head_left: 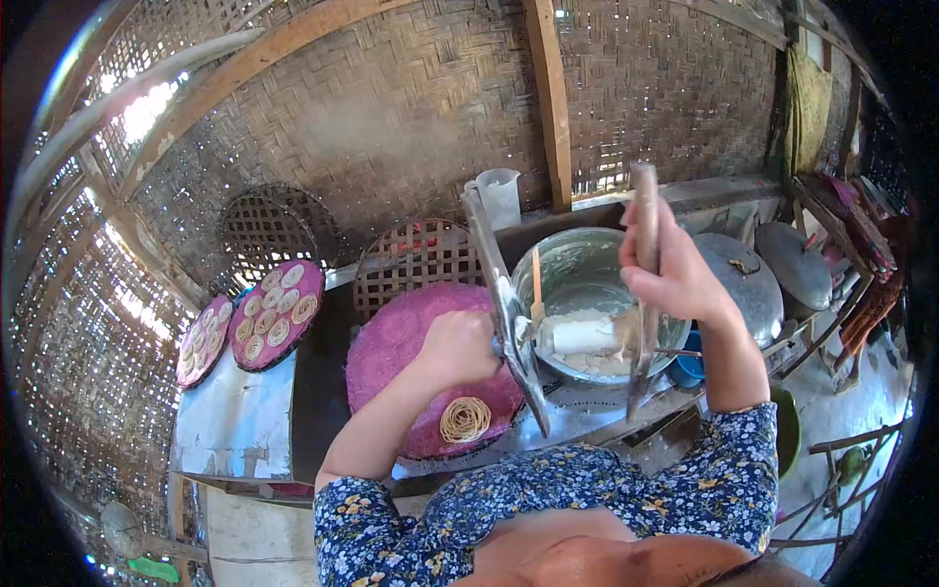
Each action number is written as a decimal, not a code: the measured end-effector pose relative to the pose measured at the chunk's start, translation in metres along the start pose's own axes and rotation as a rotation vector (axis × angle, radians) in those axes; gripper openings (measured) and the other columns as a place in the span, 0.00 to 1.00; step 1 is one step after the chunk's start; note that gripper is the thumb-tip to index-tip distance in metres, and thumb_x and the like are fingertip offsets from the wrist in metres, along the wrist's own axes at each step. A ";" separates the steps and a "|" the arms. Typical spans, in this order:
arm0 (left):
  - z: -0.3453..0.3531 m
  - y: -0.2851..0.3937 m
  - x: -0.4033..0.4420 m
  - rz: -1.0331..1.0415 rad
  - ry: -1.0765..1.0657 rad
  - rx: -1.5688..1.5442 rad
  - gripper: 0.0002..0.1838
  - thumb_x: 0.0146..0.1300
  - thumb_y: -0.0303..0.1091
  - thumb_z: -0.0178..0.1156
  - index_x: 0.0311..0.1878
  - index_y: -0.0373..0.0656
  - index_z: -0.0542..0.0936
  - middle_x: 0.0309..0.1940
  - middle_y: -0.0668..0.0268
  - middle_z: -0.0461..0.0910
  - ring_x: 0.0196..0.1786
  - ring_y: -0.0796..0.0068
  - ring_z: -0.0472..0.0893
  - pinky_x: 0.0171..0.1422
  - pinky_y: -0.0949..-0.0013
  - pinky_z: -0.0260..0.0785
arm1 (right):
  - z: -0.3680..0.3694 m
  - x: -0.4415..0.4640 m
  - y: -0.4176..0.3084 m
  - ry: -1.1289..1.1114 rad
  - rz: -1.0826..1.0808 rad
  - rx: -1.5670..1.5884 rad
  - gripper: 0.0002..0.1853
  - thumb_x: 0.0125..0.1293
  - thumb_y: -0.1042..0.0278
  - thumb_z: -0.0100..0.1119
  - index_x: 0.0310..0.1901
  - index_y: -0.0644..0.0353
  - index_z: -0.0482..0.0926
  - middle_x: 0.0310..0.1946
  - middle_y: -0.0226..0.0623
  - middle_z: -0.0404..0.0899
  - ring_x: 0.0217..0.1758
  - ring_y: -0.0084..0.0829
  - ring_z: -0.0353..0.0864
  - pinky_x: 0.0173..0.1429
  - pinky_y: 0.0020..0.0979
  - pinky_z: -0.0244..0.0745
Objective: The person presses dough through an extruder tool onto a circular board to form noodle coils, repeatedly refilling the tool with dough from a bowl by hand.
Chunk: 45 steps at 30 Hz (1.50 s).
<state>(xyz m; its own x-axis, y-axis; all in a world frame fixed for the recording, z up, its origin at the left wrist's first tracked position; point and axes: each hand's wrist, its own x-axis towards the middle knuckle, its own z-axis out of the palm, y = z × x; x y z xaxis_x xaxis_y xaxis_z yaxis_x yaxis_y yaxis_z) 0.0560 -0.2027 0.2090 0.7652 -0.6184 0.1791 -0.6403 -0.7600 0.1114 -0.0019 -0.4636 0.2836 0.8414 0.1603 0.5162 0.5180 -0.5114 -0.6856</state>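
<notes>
My left hand (460, 347) is a closed fist over the purple round tray (391, 338), against the near side of a long left bar (491, 254); what its fingers hold is hidden. My right hand (675, 264) grips an upright wooden bar (647, 230) on the right. Between the two bars, a white cylinder (584, 338) lies sideways over a large metal pot (577, 245). Pale dough or batter coats the pot's inside, and a wooden stick (537, 284) leans in it. One coil of thin pale strands (466, 420) lies on the purple tray near its front edge.
Two purple rounds (279, 315) (204, 341) with several pale coils stand at the left. Woven baskets (416, 259) and a clear plastic jug (501, 199) are behind. Metal lids (738, 284) and a blue container (689, 362) are at the right, before a woven wall.
</notes>
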 end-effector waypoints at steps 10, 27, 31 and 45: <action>0.006 0.016 0.010 0.186 0.040 0.052 0.09 0.37 0.33 0.58 0.24 0.39 0.75 0.21 0.52 0.77 0.28 0.53 0.79 0.37 0.55 0.71 | 0.015 -0.001 0.002 0.073 -0.032 -0.058 0.21 0.48 0.76 0.54 0.45 0.61 0.60 0.21 0.37 0.72 0.23 0.34 0.75 0.30 0.32 0.69; 0.017 0.002 0.039 0.482 0.614 -1.853 0.15 0.52 0.26 0.60 0.45 0.48 0.76 0.53 0.55 0.70 0.59 0.44 0.67 0.61 0.45 0.61 | 0.069 -0.014 0.070 0.767 -0.126 1.174 0.12 0.62 0.72 0.50 0.42 0.55 0.57 0.36 0.40 0.74 0.41 0.35 0.75 0.47 0.36 0.71; 0.009 -0.022 0.026 0.411 0.738 -1.802 0.10 0.55 0.29 0.59 0.41 0.51 0.74 0.48 0.62 0.72 0.60 0.46 0.65 0.66 0.44 0.53 | 0.062 -0.036 0.135 -0.006 0.168 0.096 0.21 0.58 0.59 0.59 0.51 0.57 0.71 0.48 0.40 0.72 0.52 0.31 0.71 0.57 0.33 0.66; -0.008 -0.064 -0.062 0.129 0.697 -1.330 0.32 0.56 0.55 0.56 0.59 0.47 0.62 0.50 0.64 0.64 0.57 0.54 0.66 0.61 0.51 0.59 | 0.036 -0.053 0.247 -0.589 0.370 -0.869 0.10 0.54 0.64 0.52 0.36 0.52 0.80 0.29 0.40 0.80 0.36 0.42 0.80 0.39 0.40 0.75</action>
<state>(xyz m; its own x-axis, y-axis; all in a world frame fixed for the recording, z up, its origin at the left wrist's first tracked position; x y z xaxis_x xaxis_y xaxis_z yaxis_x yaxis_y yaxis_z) 0.0488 -0.1144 0.1988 0.7609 -0.1586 0.6292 -0.5833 0.2575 0.7703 0.0874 -0.5677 0.0683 0.9828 0.1330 -0.1285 0.1295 -0.9910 -0.0347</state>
